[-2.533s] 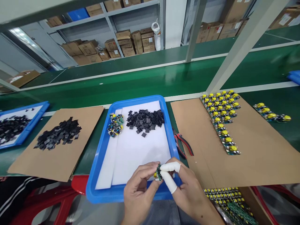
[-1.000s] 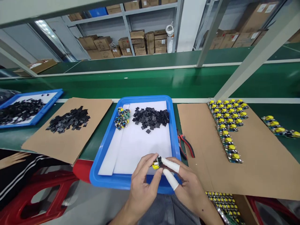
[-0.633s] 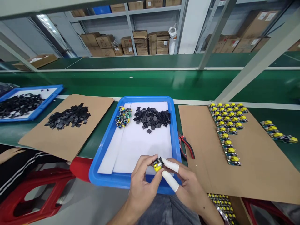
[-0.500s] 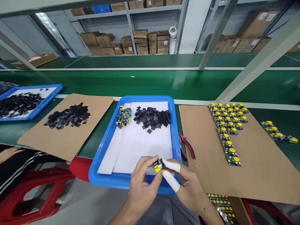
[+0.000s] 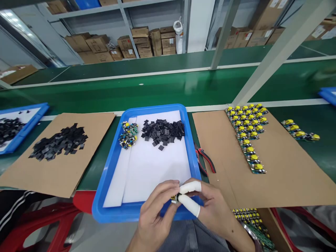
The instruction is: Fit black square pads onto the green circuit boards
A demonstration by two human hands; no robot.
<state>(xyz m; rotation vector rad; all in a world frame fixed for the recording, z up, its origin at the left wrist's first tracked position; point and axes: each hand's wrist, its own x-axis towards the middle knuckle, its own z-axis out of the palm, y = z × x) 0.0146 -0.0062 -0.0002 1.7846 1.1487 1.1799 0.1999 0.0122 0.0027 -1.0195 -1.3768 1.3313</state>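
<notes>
Over the front edge of the blue tray, both hands meet on one small circuit board with a yellow part. My left hand pinches it from the left and covers most of it. From the other side, my right hand grips it between thumb and forefinger, which wear white finger cots. Whether a black piece is pressed against the board is hidden by the fingers. Inside the tray lie a heap of small black square pieces and a cluster of circuit boards.
Red-handled pliers lie right of the tray. Rows of yellow-topped boards stand on the right cardboard, more boards beyond. Black pieces are heaped on the left cardboard. A box of boards sits below right.
The board has turned in my fingers, so its yellow part shows less. My left fingers have closed further over it. The whole view has shifted and tilted slightly.
</notes>
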